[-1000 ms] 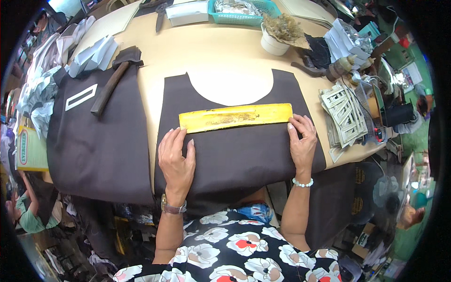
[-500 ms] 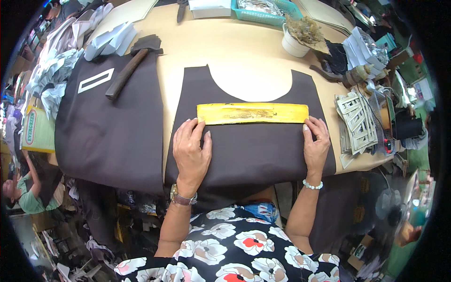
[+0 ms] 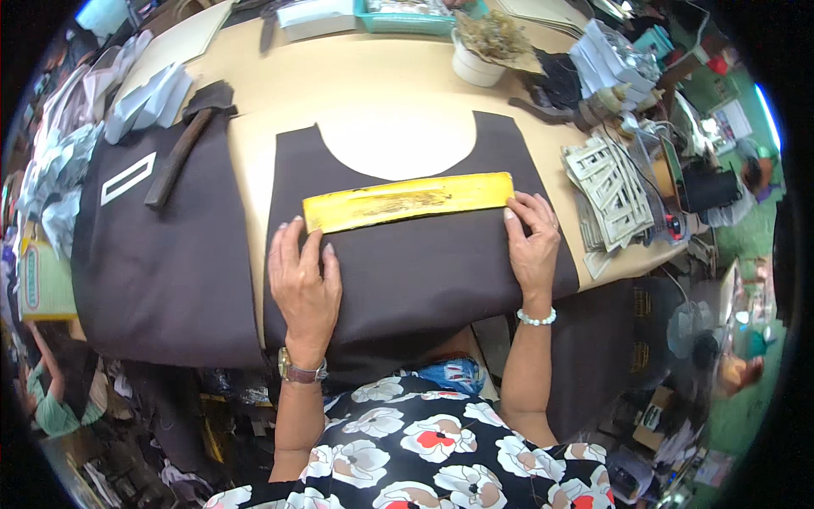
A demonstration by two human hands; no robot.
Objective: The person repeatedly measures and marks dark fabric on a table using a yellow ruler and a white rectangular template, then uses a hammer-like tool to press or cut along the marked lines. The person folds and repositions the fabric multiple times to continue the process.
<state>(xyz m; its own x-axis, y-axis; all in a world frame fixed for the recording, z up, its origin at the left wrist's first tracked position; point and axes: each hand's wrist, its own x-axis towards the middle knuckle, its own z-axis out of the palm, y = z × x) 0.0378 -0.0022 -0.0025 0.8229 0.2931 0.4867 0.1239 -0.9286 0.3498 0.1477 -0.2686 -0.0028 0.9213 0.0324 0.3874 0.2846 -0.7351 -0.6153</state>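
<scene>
A stiff yellow strip (image 3: 398, 200), scuffed dark along its middle, lies across a dark fabric piece (image 3: 407, 271) with a scooped upper edge. At the strip's lower left corner, the fingertips of my left hand (image 3: 303, 284) touch it, its fingers spread and the thumb resting lower on the fabric. My right hand (image 3: 534, 246) has thumb and index finger closed at the strip's right end. Left of this fabric lies a second dark fabric piece (image 3: 170, 263), bearing a white rectangular frame (image 3: 128, 179) and a wooden-handled hammer (image 3: 182, 157).
A white pot (image 3: 476, 66) of dried plant matter stands on the tan table (image 3: 339, 81), near a teal basket (image 3: 407, 23). Stacked pale frames (image 3: 612, 191) sit at the right edge. Crumpled pale cloth (image 3: 59, 174) is heaped left. Another person (image 3: 64, 403) is at far left.
My view has shifted and tilted, so the table and its things sit further left and slope up to the right. My hands stay at the same ends of the yellow strip.
</scene>
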